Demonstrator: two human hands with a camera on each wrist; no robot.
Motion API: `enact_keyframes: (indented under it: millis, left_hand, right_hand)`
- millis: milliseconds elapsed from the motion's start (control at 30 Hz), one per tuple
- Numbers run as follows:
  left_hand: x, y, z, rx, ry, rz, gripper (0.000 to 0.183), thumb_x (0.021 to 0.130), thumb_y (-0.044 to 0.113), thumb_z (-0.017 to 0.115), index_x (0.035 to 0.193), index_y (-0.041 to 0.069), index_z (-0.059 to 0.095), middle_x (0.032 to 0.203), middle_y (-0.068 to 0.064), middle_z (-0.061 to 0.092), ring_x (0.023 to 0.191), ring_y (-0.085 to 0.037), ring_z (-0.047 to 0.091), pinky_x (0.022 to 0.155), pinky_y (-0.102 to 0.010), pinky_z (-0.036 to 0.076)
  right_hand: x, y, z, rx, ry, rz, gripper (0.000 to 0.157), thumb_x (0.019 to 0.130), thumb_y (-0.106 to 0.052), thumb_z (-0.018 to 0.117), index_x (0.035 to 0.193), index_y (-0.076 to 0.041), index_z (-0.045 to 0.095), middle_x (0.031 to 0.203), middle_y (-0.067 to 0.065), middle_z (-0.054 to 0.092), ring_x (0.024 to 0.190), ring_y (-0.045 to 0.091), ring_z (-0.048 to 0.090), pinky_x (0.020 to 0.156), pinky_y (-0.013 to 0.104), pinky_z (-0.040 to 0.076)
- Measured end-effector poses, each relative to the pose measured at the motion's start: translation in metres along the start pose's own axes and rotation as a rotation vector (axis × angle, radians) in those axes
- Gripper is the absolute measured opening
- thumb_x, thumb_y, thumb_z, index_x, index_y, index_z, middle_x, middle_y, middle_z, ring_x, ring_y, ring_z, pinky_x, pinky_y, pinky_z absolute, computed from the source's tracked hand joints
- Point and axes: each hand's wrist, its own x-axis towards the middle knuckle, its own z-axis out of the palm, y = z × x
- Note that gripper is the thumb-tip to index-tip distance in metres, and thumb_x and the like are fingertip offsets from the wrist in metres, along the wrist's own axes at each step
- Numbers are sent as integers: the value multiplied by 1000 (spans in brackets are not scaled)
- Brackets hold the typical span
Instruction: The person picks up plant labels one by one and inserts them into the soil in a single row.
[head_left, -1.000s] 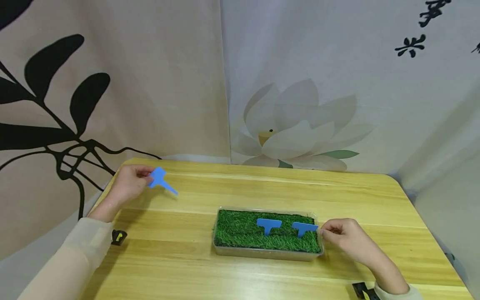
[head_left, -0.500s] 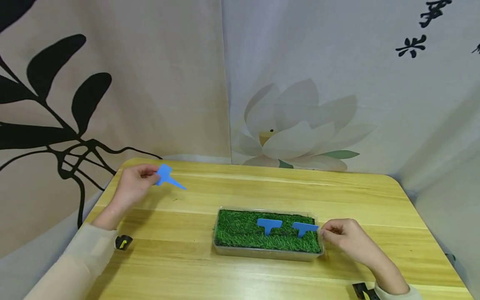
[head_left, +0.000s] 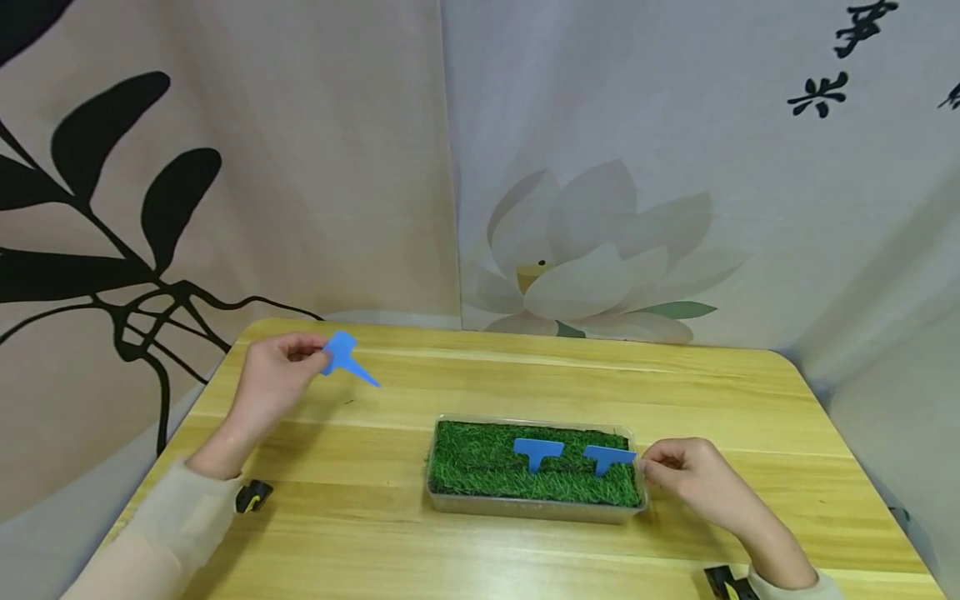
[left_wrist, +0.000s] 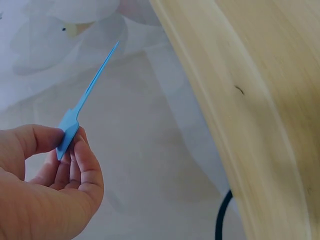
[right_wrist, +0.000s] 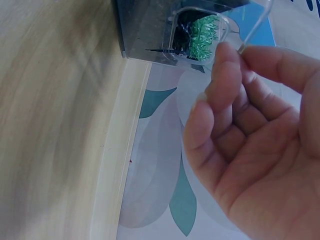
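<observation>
My left hand [head_left: 272,379] pinches the head of a blue T-shaped plant label [head_left: 343,352] between thumb and fingers, above the far left of the table. In the left wrist view the label [left_wrist: 70,127] appears nearly edge-on, its pointed stem away from the palm. A clear plastic box [head_left: 525,507] filled with artificial grass [head_left: 476,467] stands right of centre. Two more blue labels, one near the middle [head_left: 537,450] and one at the right end [head_left: 609,458], stand upright in the grass. My right hand [head_left: 701,479] pinches the box's right rim [right_wrist: 260,25] between thumb and finger.
The wooden table [head_left: 360,533] ends at a printed curtain [head_left: 360,167] along its back. A black-and-yellow piece [head_left: 253,496] shows at the left wrist, and another [head_left: 731,583] at the right wrist.
The left hand has moved to the right with its plant label, mostly in the first half second. The right hand, the box and the two standing labels keep their places.
</observation>
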Motion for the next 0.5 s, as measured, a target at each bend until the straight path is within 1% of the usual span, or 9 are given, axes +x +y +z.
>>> enact_keyframes:
  millis: [100,333,500]
  left_hand:
    - [-3,6,2,-28,-7,8,28,102,16,68,117,-8,73,104,-18,73,83,-10,66,68,-20,55]
    - [-8,13,8,-55,-8,42,26,101,14,70,116,-7,74,104,-18,74,83,-11,68,70,-19,55]
    - [-12,20,10,-92,-10,50,25,100,15,72,114,-6,75,101,-15,76,83,-9,69,71,-20,57]
  right_hand:
    - [0,0,0,0,0,1,16,103,-14,67,92,-10,77,81,3,70,62,7,50,54,27,44]
    - [0,0,0,6,2,-5,15,103,-14,67,92,-10,77,80,6,69,61,6,48,53,27,43]
    - [0,2,0,14,-3,5,15,103,-15,67,93,-9,77,80,6,69,62,7,48,54,28,43]
